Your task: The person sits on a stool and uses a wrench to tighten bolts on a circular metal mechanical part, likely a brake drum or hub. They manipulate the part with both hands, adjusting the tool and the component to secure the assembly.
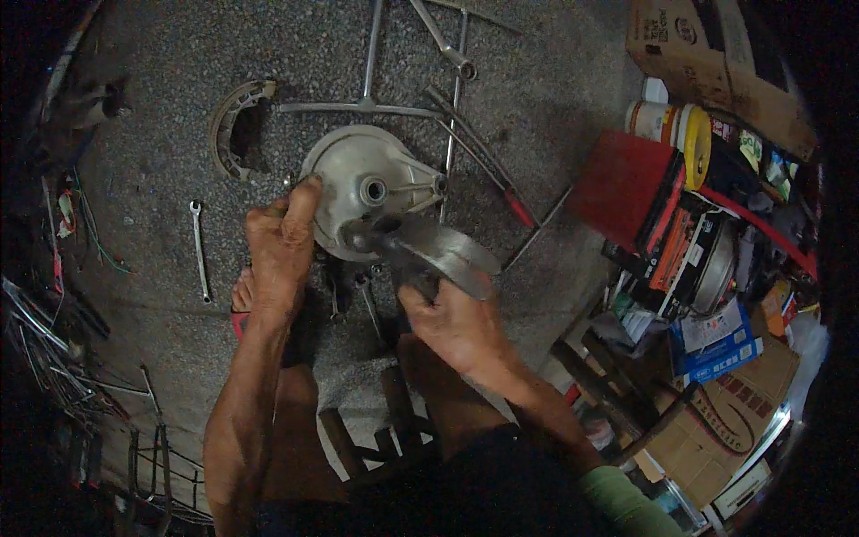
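Note:
A round grey metal brake drum plate (335,166) with a raised centre hole and a protruding arm lies before me. My left hand (282,233) grips its left rim, thumb on top. In my right hand (456,327) is what looks like a claw hammer (438,243), smeared by motion. Its dark head overlaps the lower part of the plate; I cannot tell whether they touch. The underside of the plate is hidden. A curved brake shoe (221,134) rests on the floor at upper left, beside the plate.
A combination wrench (200,255) lies left of my forearm, another wrench (369,304) between my legs. Beyond the plate are a T-shaped wrench (369,63) and a red-handled tool (517,206). Boxes, including a red one (622,188), crowd the right. Metal rods (40,318) clutter the left.

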Action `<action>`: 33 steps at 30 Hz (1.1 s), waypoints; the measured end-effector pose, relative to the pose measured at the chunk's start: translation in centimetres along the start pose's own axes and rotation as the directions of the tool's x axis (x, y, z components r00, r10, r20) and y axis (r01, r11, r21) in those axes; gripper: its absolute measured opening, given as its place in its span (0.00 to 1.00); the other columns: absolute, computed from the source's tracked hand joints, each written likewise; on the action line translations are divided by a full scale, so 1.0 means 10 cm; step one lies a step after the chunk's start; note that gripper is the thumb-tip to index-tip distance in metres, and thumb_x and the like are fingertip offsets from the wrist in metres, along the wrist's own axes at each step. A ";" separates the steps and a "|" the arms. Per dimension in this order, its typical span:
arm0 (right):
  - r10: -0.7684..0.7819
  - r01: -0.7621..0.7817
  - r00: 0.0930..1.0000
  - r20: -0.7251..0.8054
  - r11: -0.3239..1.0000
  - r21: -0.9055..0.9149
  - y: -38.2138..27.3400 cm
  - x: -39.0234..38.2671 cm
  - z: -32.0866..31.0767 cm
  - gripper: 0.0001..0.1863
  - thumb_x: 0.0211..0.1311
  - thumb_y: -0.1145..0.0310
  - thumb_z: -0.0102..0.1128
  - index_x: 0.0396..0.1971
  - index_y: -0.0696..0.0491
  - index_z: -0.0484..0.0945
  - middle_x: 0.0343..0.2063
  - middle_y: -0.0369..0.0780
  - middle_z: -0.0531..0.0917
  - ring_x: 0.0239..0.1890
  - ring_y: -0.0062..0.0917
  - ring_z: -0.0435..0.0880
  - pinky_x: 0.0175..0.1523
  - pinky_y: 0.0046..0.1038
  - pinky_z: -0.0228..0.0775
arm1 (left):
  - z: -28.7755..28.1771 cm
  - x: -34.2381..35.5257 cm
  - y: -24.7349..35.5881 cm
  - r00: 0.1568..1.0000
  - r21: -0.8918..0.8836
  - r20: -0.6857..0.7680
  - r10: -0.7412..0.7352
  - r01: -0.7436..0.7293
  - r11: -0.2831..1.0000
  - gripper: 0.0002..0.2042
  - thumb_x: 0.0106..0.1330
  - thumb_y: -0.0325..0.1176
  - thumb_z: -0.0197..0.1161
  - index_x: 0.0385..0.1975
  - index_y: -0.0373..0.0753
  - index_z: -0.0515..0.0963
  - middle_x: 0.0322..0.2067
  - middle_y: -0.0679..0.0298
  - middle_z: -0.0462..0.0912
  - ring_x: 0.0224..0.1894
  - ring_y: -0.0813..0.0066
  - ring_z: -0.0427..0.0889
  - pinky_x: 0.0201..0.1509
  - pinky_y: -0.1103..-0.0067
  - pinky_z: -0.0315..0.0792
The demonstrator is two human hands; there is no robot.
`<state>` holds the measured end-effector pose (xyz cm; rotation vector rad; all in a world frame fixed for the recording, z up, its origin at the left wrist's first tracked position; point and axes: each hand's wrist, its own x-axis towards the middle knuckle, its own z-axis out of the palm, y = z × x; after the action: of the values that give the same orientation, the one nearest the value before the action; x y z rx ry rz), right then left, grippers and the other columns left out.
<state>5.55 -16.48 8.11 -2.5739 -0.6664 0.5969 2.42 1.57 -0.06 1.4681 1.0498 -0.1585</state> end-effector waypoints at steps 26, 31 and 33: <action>0.618 -0.613 0.785 0.031 0.770 0.177 1.23 -0.44 0.08 0.18 0.55 0.63 0.63 0.37 0.62 0.75 0.20 0.39 0.75 0.19 0.22 0.71 0.27 0.26 0.64 | 0.04 -0.08 0.06 0.992 -0.094 0.126 -0.007 0.019 0.995 0.19 0.62 0.46 0.61 0.24 0.32 0.77 0.19 0.74 0.70 0.23 0.86 0.63 0.26 0.84 0.59; 0.585 -0.577 0.811 0.026 0.791 0.200 0.82 -0.23 -0.31 0.17 0.55 0.61 0.65 0.38 0.59 0.76 0.25 0.42 0.79 0.27 0.30 0.79 0.35 0.30 0.71 | 0.07 -0.12 0.15 0.991 -0.191 0.116 -0.071 0.092 0.977 0.19 0.62 0.47 0.60 0.27 0.32 0.79 0.21 0.71 0.75 0.24 0.86 0.68 0.28 0.85 0.61; 0.376 -0.369 0.924 -0.063 0.924 0.102 0.55 -0.03 -0.30 0.21 0.53 0.60 0.65 0.43 0.56 0.74 0.38 0.47 0.82 0.37 0.39 0.82 0.42 0.39 0.74 | 0.06 -0.12 0.16 0.989 -0.221 0.121 -0.089 0.114 0.969 0.19 0.61 0.48 0.61 0.28 0.32 0.79 0.21 0.70 0.76 0.24 0.86 0.69 0.27 0.86 0.62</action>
<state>8.67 -21.85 8.00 -2.6401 -0.1136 0.6170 3.09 0.74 1.70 1.1870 1.0190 -0.1843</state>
